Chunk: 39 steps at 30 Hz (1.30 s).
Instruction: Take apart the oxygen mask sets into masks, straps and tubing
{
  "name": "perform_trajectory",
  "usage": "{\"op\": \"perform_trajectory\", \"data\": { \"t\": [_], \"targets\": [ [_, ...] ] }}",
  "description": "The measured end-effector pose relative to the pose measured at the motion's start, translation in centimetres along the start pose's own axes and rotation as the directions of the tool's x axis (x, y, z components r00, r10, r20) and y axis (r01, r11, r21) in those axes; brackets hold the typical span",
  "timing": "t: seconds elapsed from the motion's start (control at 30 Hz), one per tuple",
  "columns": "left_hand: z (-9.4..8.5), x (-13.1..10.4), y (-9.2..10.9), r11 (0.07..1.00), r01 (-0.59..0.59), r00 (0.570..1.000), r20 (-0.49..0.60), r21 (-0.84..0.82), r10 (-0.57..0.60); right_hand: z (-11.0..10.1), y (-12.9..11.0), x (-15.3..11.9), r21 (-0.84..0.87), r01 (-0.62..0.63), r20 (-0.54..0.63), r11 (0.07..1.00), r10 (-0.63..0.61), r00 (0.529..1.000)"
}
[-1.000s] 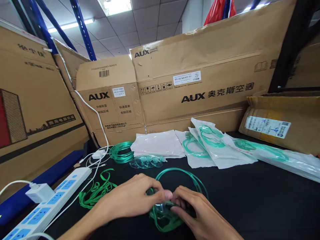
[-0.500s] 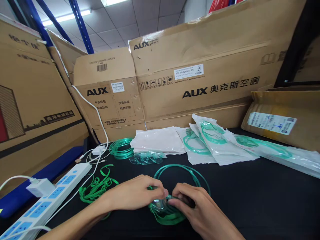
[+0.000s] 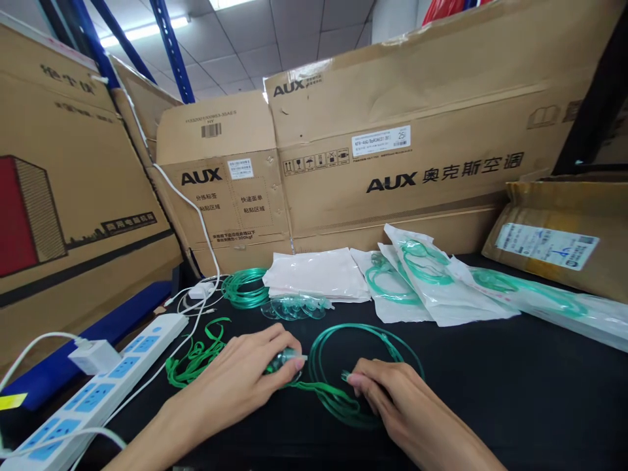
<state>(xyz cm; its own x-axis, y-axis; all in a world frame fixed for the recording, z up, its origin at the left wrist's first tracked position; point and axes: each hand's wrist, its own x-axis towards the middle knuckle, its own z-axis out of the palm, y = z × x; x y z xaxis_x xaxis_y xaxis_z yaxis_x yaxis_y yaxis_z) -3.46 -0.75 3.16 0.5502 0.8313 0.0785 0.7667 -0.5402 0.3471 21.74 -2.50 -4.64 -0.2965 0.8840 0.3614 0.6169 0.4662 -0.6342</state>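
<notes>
My left hand is closed around a clear green oxygen mask, its short pale port pointing right toward my other hand. My fingers hide part of the mask. A flat green elastic strap trails from the mask to the right across the table. Thumb and fingers of my right hand pinch the end of a green tube, whose clear connector sticks out to the left. Some space separates connector and port. The coiled green tubing lies between and behind my hands.
Green straps lie in a heap at left, beside a white power strip. Behind are a tubing coil, stacked clear masks, white pouches and packed tubing sets. Cardboard boxes wall the back.
My hands have moved apart from where they met at the mask. The mask has shifted left and up in my left hand, and the tube end now stands away from it. The camera view has shifted slightly.
</notes>
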Motion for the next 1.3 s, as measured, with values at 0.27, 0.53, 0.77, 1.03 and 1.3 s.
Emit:
{"op": "perform_trajectory", "data": {
  "t": [0.27,0.53,0.77,1.03,1.3],
  "targets": [
    [1.1,1.1,0.2,0.994,0.016,0.999,-0.05,-0.104,-0.021,0.6,0.6,0.5,-0.099,0.129,-0.1,0.987,-0.139,0.985],
    [2.7,3.5,1.8,0.984,-0.169,0.97,-0.167,0.058,0.176,1.8,0.2,1.6,-0.14,0.166,-0.345,0.976,-0.205,0.916],
    [3.7,2.7,3.5,0.942,-0.311,0.929,-0.17,0.13,0.33,-3.7,0.8,-0.6,-0.137,0.074,-0.428,0.988,-0.126,0.895],
    [9.8,4.0,6.0,0.893,-0.342,0.867,-0.268,0.291,0.419,-4.7,1.0,-2.1,-0.046,-0.043,-0.227,0.998,0.032,0.973],
    [8.8,6.8,9.0,0.959,-0.255,0.962,-0.066,0.121,0.264,-4.8,2.6,-2.0,0.118,-0.242,-0.558,0.963,0.266,0.786]
  ]
}}
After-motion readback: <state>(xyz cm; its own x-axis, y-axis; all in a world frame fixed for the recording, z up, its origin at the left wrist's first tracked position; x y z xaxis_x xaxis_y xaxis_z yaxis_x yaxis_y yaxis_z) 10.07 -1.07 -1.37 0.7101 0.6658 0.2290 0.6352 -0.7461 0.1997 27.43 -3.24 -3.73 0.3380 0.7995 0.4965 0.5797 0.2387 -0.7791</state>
